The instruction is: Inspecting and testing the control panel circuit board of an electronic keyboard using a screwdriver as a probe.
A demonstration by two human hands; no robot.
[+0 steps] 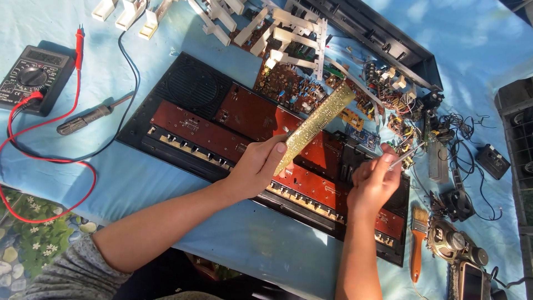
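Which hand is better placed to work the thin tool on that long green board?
Right. The right hand already pinches the thin metal tool, tip free. The left hand is occupied gripping the long green circuit board, steadying it above the red panel.

Bright, hard daylight falls across the blue tablecloth (139, 166), leaving dappled pale patches toward the upper right. Crisp shadows lie beside the multimeter (32, 76) and its red lead (55, 161). The long yellow circuit strip (313, 126) is strongly lit, almost glaring. Focus is sharp at centre; straight edges bow slightly toward the frame borders, and the lower corners are dimmer.
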